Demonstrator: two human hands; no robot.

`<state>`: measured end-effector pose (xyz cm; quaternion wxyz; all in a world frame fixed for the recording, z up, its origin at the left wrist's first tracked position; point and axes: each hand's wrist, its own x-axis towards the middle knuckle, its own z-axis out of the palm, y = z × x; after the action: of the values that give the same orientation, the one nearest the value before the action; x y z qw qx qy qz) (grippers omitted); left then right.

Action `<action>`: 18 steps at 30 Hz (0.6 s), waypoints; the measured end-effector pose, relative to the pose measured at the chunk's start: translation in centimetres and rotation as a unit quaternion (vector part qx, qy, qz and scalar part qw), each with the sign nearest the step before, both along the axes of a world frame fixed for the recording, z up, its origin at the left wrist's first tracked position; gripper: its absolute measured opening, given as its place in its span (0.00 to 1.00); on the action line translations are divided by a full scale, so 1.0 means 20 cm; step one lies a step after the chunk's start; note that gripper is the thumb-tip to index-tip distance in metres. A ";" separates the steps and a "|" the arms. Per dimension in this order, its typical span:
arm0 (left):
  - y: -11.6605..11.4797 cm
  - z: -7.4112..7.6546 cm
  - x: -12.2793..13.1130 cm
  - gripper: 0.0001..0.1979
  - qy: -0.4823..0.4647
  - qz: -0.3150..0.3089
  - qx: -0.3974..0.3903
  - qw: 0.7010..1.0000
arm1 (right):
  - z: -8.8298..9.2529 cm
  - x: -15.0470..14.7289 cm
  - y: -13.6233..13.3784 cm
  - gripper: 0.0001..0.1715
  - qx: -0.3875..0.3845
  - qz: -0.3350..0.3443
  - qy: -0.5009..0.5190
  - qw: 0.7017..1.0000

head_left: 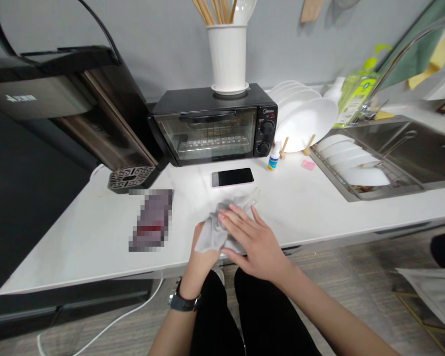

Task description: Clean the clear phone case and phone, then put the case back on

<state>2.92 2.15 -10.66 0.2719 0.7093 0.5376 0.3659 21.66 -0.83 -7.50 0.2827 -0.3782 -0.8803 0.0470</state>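
Note:
A crumpled grey cloth [212,233] lies near the front edge of the white counter [319,207]. My left hand [199,257] sits under and behind it, mostly covered by the fabric, and grips its lower part. My right hand [254,242] lies on top of the cloth with the fingers stretched out flat and together. A black phone [232,177] lies face up just beyond the cloth.
A black toaster oven [213,126] carries a white utensil holder [227,57]. At left stand a dark appliance [77,104] and a blurred flat item [152,220]. A small dropper bottle [273,159], stacked white plates [304,116], a sink [404,148] with dishes and a soap bottle [358,89] are at right.

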 end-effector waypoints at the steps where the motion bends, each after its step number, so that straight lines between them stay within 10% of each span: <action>1: -0.01 0.02 0.01 0.08 0.004 0.002 0.007 1.000 | 0.00 0.04 0.04 0.38 -0.002 -0.028 0.007 1.000; 6: -0.02 0.11 0.03 0.18 0.036 0.021 0.024 0.999 | 0.01 0.14 0.16 0.41 -0.001 -0.112 0.033 0.993; 14: 0.01 -0.02 -0.01 0.09 0.013 0.018 0.007 1.000 | 0.04 -0.01 -0.03 0.45 0.004 0.061 -0.039 0.997; 18: -0.02 0.07 0.02 0.14 0.013 0.002 0.016 1.000 | 0.03 0.14 0.12 0.42 0.000 -0.040 -0.011 0.999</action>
<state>3.29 1.81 -9.27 0.2525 0.7171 0.5370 0.3655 24.44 1.61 -6.87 0.2746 -0.4136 -0.8675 0.0316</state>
